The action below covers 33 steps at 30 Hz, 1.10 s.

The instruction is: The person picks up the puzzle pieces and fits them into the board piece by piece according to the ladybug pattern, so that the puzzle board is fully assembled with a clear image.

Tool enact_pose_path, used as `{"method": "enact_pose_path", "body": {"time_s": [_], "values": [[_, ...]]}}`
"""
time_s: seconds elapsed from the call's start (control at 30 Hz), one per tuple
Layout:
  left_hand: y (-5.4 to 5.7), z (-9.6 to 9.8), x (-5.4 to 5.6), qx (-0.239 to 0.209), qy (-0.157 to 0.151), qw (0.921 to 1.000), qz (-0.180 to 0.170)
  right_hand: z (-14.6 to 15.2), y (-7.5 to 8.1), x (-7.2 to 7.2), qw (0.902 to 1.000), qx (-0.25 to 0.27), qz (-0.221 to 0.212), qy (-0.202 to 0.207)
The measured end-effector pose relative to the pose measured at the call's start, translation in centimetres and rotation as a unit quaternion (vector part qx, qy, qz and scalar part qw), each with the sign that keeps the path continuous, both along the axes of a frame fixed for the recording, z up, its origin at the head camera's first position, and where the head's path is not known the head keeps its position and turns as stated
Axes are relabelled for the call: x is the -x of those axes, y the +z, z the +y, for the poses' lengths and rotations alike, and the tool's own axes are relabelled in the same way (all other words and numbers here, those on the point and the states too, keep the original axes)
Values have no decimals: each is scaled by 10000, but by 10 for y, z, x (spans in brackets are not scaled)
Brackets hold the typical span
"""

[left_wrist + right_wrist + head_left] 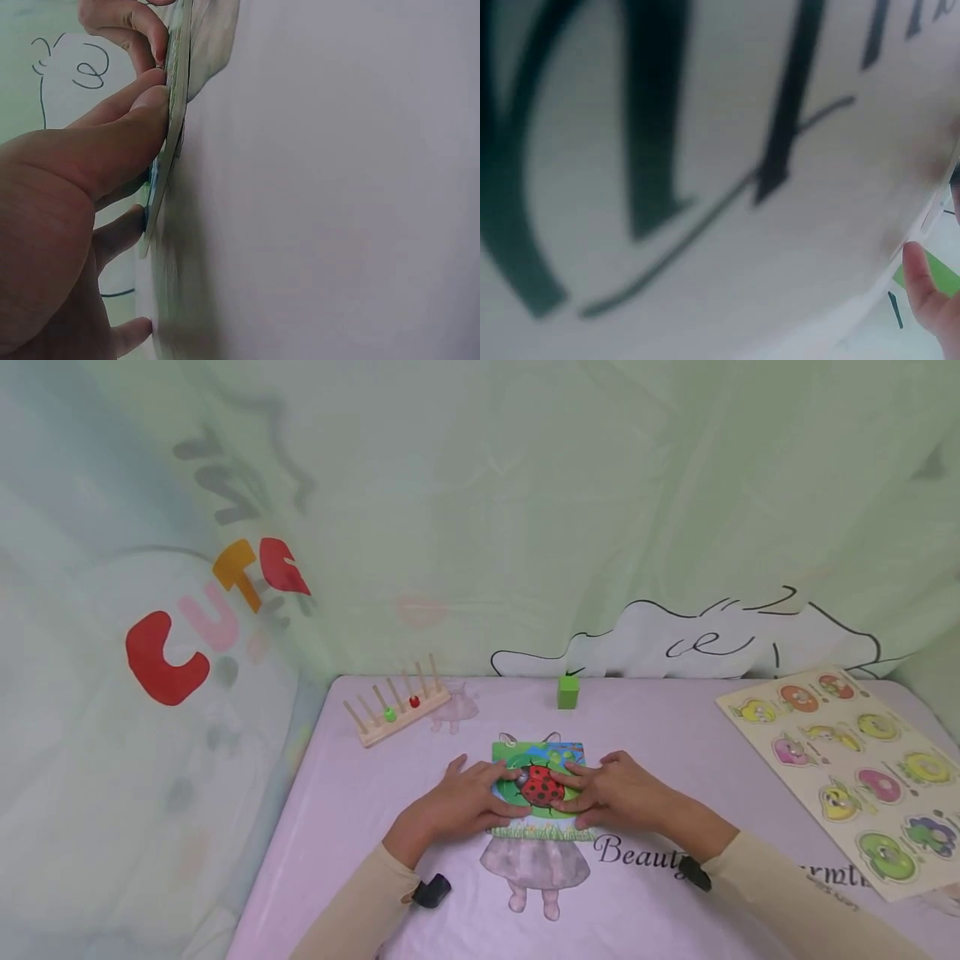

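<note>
A flat ladybug puzzle board (525, 833) with a green and blue printed picture lies on the table, a red ladybug (542, 785) at its middle. My left hand (467, 797) rests on the board's left side, its fingers extended onto the picture near the ladybug's head. From the right, my right hand (624, 793) touches the ladybug and the board with its fingertips. In the left wrist view, the thumb and fingers of the left hand (82, 172) press on the top face of the thin board (174, 124). Only part of the right hand (928, 296) shows in the right wrist view.
A wooden peg rack (405, 718) with one green and one red bead stands at the back left. Behind the board is a green block (567, 692). A large fruit puzzle board (817, 793) lies at the right. The tablecloth (360, 810) is pale and printed.
</note>
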<state>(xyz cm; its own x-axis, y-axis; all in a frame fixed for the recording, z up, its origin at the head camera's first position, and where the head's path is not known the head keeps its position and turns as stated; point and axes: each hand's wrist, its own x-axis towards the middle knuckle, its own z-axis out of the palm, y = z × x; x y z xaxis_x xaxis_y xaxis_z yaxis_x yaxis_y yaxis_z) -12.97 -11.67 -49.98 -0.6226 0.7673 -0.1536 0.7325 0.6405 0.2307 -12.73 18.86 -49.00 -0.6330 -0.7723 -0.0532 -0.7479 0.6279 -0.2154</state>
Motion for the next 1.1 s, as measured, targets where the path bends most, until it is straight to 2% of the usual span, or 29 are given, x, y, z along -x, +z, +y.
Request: {"method": "enact_pose_path", "body": {"time_s": [0.5, 0.73, 1.1], "values": [[1, 2, 2, 64, 102, 9999, -116, -7, 2, 4, 9995, -82, -191, -258], [-3, 4, 3, -20, 164, 9996, -226, -5, 3, 3, 9997, -130, 196, -59], [-3, 3, 2, 61, 199, 9996, -170, -9, 0, 4, 9993, -99, 359, 77]]}}
